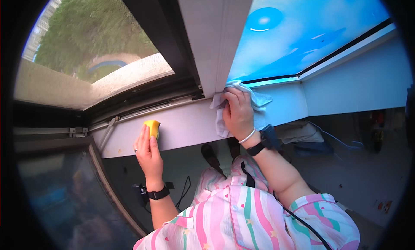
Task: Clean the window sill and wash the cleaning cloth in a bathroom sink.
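My left hand (149,152) grips a yellow sponge (151,126) with a darker edge, over the left part of the white windowsill (188,120). Under my right hand (239,112) is a bunched pale cloth (259,101), pressed where the white window post (214,39) meets the sill. Folds of the cloth spread out on both sides of my fingers. Part of it is hidden beneath my palm. Small brownish marks dot the sill near its left end.
An opened window sash (94,165) swings inward at the left, held by a metal stay (108,133). Blue patterned glass (291,39) fills the right side. Below the sill, a pale cloth bundle (301,131) and a thin cord (337,141) lie at the right.
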Available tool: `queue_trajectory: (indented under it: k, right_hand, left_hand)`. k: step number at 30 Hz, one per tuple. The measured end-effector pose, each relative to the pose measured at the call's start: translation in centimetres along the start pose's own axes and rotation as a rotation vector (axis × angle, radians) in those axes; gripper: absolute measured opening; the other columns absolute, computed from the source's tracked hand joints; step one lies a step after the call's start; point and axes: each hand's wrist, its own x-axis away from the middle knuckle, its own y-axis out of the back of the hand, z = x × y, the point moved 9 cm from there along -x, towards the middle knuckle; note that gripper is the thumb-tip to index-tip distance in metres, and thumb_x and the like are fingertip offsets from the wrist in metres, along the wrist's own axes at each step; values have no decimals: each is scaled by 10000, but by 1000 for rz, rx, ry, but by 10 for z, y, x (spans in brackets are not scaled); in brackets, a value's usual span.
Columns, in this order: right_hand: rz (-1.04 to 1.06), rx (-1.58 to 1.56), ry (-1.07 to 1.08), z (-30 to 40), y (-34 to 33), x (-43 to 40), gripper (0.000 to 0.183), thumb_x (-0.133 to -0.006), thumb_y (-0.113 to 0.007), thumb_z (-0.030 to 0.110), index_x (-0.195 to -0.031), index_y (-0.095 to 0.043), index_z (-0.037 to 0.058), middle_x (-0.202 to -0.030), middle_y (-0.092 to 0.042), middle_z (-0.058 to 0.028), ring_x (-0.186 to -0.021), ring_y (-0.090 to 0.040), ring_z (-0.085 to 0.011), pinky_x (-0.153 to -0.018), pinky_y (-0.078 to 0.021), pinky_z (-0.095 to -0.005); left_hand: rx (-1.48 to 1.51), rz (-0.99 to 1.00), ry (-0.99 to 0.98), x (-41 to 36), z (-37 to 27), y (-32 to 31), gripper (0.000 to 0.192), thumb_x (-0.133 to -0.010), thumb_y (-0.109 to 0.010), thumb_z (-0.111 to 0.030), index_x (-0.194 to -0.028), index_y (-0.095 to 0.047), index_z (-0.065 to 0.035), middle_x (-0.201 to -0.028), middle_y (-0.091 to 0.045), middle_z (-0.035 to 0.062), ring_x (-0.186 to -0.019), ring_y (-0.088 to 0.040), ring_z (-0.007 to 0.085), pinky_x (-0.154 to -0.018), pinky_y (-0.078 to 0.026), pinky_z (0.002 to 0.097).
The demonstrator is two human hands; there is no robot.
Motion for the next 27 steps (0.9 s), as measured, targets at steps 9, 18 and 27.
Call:
queue_trajectory:
  k: [9, 18, 27]
  right_hand:
    - [88, 89, -18, -80, 47, 4, 443, -775, -702, 115, -1197, -585, 50, -1212, -577, -183, -1110, -550, -399, -967, -466, -504]
    - [162, 95, 10, -36, 12, 7, 496, -793, -707, 180, -1265, -614, 59, -1354, -532, -135, -1243, -514, -342, -1051, -372, -525]
    - [178, 183, 167, -15, 7, -11, 375, -779, -680, 152, -1151, -644, 119, -1228, -573, -71, -1179, -547, -255, -1015, -393, -453]
  left_hand:
    - [-395, 139, -303, -22, -46, -31, 470, -907, -711, -178, -1359, -633, -74, -1506, -550, 83, -1412, -443, 335, -1187, -217, 511]
    - [-24, 213, -468, -3, -125, -65, 420, -813, -689, -16, -1231, -684, -53, -1402, -613, 146, -1293, -554, 368, -1080, -433, 465]
    - [133, 352, -527, -9, -173, -132, 534, -830, -723, -108, -1339, -589, -22, -1393, -595, 136, -1230, -567, 363, -1008, -480, 461]
